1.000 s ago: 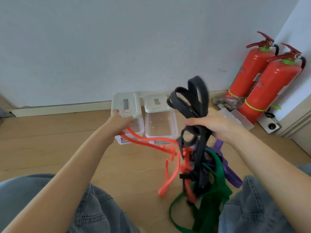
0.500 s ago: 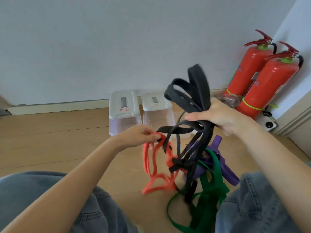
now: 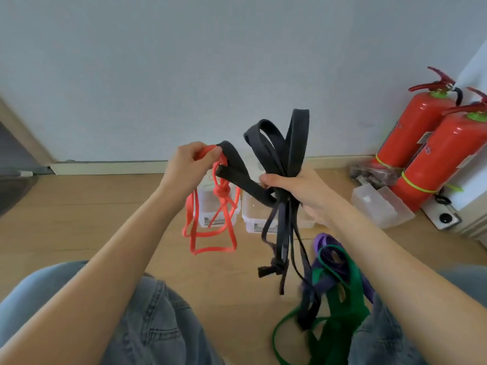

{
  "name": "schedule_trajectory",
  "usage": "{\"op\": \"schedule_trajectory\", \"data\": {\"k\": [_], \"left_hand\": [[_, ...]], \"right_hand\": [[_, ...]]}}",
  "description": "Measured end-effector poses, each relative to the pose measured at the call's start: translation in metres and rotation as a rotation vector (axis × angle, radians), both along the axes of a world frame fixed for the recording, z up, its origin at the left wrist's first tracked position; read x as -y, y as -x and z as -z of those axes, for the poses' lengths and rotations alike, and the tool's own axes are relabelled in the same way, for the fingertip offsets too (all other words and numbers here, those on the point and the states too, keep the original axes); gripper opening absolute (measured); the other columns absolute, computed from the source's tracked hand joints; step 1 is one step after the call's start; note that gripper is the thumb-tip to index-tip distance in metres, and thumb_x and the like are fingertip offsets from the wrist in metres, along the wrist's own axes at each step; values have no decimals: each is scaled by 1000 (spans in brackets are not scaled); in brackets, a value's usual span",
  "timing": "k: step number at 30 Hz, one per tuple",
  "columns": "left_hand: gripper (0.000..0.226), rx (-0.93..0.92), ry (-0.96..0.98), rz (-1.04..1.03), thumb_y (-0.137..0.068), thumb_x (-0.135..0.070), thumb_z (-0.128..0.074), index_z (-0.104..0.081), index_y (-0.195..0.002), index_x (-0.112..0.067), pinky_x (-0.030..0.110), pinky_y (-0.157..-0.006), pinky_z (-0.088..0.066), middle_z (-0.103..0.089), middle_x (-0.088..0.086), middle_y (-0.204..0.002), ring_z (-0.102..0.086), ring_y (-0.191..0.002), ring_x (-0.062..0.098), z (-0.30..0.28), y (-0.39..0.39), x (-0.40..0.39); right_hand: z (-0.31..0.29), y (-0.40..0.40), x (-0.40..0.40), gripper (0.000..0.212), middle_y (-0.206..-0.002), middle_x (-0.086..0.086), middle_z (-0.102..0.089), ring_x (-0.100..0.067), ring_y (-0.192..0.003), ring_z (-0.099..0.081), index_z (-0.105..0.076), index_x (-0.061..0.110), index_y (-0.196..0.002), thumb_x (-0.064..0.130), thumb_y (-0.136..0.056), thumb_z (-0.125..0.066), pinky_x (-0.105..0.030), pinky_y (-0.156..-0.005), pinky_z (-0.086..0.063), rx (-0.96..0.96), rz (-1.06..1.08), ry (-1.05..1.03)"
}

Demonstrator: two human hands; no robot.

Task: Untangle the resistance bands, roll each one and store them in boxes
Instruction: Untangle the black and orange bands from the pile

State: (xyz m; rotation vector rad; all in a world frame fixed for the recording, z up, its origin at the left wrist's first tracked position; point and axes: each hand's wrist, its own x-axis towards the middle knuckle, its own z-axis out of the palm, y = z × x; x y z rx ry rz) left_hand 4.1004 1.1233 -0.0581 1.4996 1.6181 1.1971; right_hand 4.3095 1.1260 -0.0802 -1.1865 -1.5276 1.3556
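Note:
My left hand (image 3: 188, 164) pinches the top of a thin red band (image 3: 213, 227) and lifts it; the band has a knot below my fingers and hangs in loops, and a black loop lies against the same fingers. My right hand (image 3: 297, 191) grips a bundle of black bands (image 3: 279, 154), whose loops stand up above my fist while strands hang down tangled. A green band (image 3: 340, 312) and a purple band (image 3: 329, 246) lie on the floor by my right knee, caught up with the black strands. Two clear boxes (image 3: 263, 222) stand on the floor behind the bands.
Two red fire extinguishers (image 3: 432, 154) stand at the right against the wall. A clear lid or box (image 3: 379, 206) and a dark bag (image 3: 374, 172) lie beside them, with a white floor socket (image 3: 445, 218) nearby. My knees in jeans fill the lower corners.
My left hand rose from near the boxes, drawing the red band up and mostly out of the tangle. My right hand stayed up holding the black bundle.

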Motion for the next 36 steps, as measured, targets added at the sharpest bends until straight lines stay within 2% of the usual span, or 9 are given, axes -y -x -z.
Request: {"op": "schedule_trajectory", "data": {"k": [4,9,12,16,20,24,27,30,36], "left_hand": [[16,199,-31,-181,-91,-31,-54,-62,-79,-24,21,-59,-38,-58,-10,-78,-49,-69,3,-17,27,2],[17,111,32,-333,-89,-29,-56,-58,-74,-22,19,-54,-37,-61,-1,-84,-55,-75,8,-32,89,14],[21,11,109,-348,-89,-28,-57,-57,-70,-19,19,-53,-37,-54,-5,-71,-47,-62,5,-27,123,27],[22,26,95,-525,-89,-33,-57,-60,-69,-23,23,-57,-42,-55,-5,-70,-49,-65,8,-13,163,38],[20,60,93,-627,-89,-34,-57,-60,-74,-20,30,-64,-46,-59,-1,-74,-53,-67,15,-7,196,38],[17,83,58,-662,-90,-32,-56,-60,-78,-20,27,-62,-46,-61,-1,-77,-55,-66,14,-4,216,35],[14,25,106,-614,-89,-30,-56,-61,-81,-21,23,-56,-40,-62,-3,-78,-55,-67,9,7,225,35],[17,-174,289,-450,-89,-31,-58,-56,-72,-27,21,-53,-37,-59,-4,-76,-53,-67,8,21,229,34],[20,-368,517,-225,-90,-30,-56,-64,-90,-12,24,-60,-43,-58,1,-72,-52,-65,14,51,224,35]], "right_hand": [[-12,63,-7,7,-64,1,-70,-12,-61,-68,-68,9,-74,11,-80,-71,-17,-56,-51,-127,-76,-2],[-10,124,-19,5,-65,0,-70,-13,-61,-68,-69,7,-76,9,-79,-71,-21,-54,-52,-254,-129,69],[8,154,-23,8,-70,0,-71,-14,-67,-69,-70,8,-77,15,-79,-73,-23,-59,-52,-225,-191,126],[29,199,-28,13,-71,4,-70,-12,-72,-67,-69,13,-84,24,-79,-73,-30,-74,-53,-124,-259,164],[24,246,-34,10,-67,5,-70,-7,-63,-66,-68,9,-83,19,-80,-71,-22,-65,-54,-126,-288,114],[-5,299,-51,9,-65,3,-68,-10,-57,-62,-67,7,-78,15,-81,-69,-23,-59,-56,-306,-221,155],[3,320,-62,9,-60,6,-65,-6,-52,-60,-65,10,-75,17,-80,-69,-19,-54,-51,-329,-126,210],[50,312,-59,17,-63,3,-68,-9,-60,-66,-63,11,-87,22,-79,-72,-18,-53,-51,-140,-172,306],[126,287,-37,19,-74,-1,-72,-19,-78,-66,-69,15,-84,28,-73,-78,-33,-76,-50,134,-267,542]]}}
